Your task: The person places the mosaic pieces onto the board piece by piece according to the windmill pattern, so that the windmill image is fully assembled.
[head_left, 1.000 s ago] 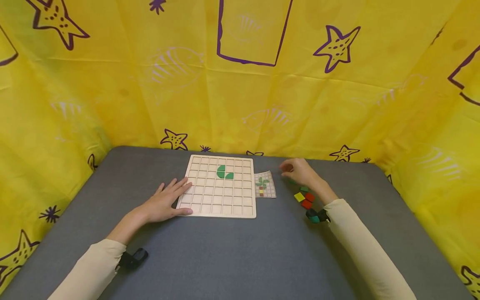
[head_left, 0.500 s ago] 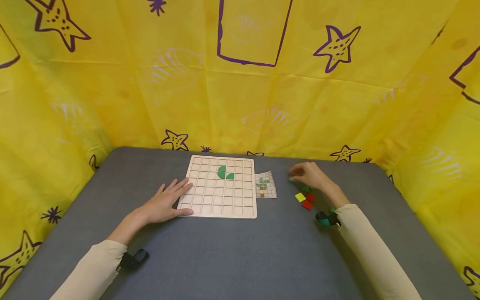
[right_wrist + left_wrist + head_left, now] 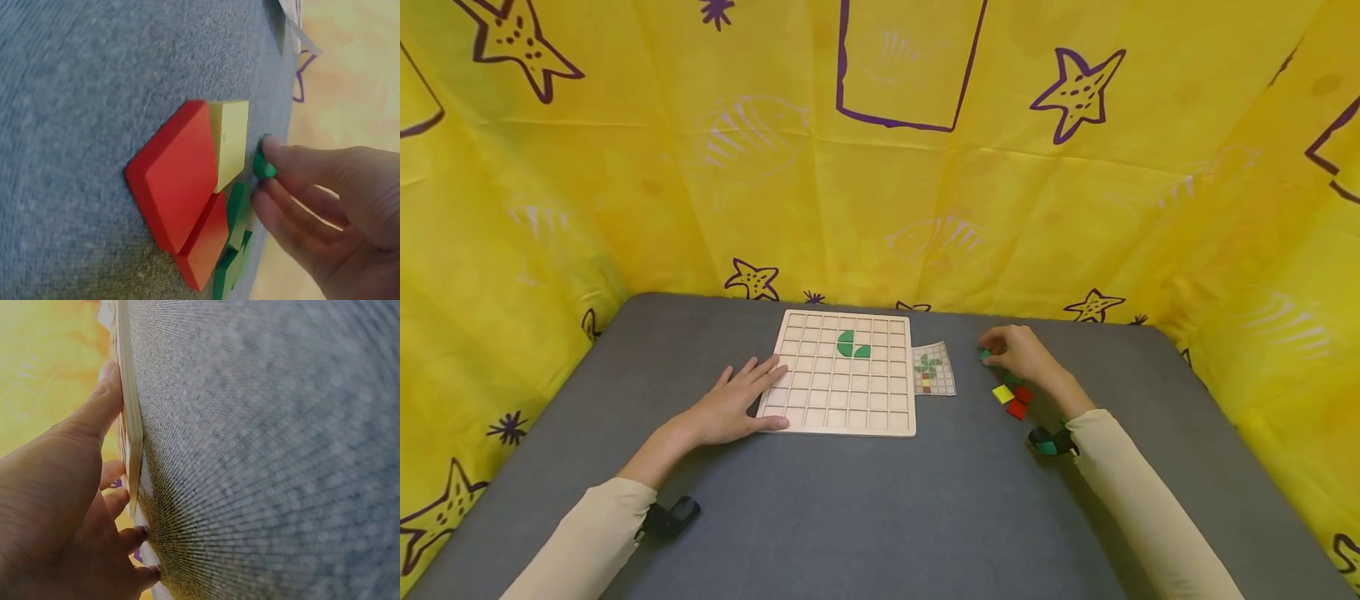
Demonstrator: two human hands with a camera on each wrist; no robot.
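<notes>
As seen from the head, a green piece is pinched narrowly by the right hand, at three o'clock from a wooden grid board, beyond a patterned card. The board's nine o'clock edge is touched by the left hand, fingers spread wide. Three rounded green inserts are set toward its twelve o'clock. At six o'clock from the right hand, a yellow tile and two red tiles are clustered.
</notes>
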